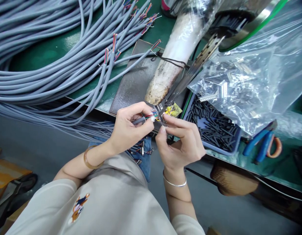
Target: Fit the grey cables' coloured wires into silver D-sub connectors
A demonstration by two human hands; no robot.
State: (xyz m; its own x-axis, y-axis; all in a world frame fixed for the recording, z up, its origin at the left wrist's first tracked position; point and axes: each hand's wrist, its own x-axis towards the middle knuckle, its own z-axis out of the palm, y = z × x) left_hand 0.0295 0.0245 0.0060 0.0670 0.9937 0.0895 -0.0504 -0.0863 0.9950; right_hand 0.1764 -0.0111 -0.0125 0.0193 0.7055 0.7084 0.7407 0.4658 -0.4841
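Observation:
My left hand point(132, 122) is closed on a grey cable point(139, 121), whose stripped end fans out into thin coloured wires. A small connector with metal pins point(158, 108) lies at these wire ends, just under the dark tip of a soldering iron point(177, 89) that slants down from the upper right. Beside it, my right hand point(181, 140) pinches thumb and fingers together close to the wires. What sits between those fingertips is too small to make out. Yellow material point(173, 110) shows behind the right fingertips.
Many grey cables point(67, 81) with stripped ends cover the left of the green table. A white wrapped tube point(174, 49) points down over a dark plate point(131, 78). To the right are a blue tray point(229, 150) of short black sleeves, a plastic bag of connectors point(239, 75) and blue-handled pliers point(262, 145).

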